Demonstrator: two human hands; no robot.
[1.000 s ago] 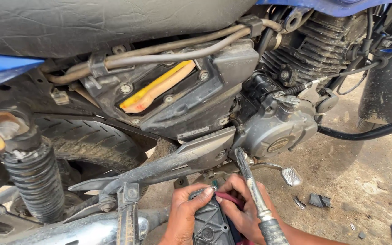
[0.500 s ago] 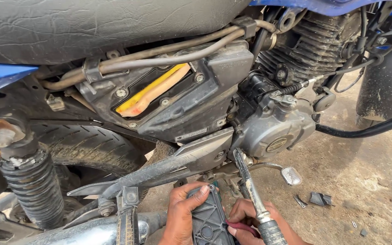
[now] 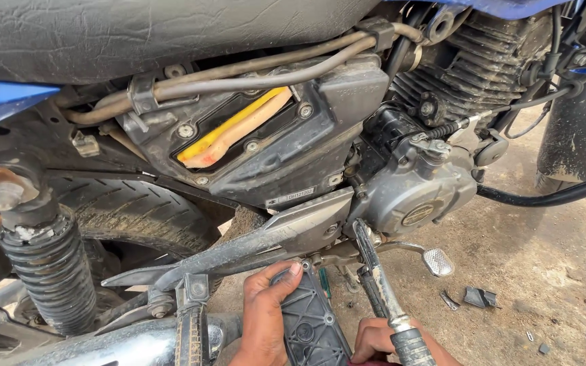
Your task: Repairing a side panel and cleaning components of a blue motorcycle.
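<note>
The black ribbed plastic cover panel (image 3: 310,322) now stands upright below the grey engine casing (image 3: 412,196), just beside the silver kick lever (image 3: 384,298). Your left hand (image 3: 266,315) has moved up and clasps the panel's top left edge, thumb hooked over it. Your right hand (image 3: 378,339) has dropped lower, closed at the panel's lower right; whether it grips the panel, I cannot tell.

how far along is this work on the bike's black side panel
Done: the air box sits uncovered, its yellow filter exposed. In hand: the left hand holds the black plastic cover low beside the footrest bracket; the right hand is under the kick lever. Left: the cover isn't mounted anywhere yet.
</note>
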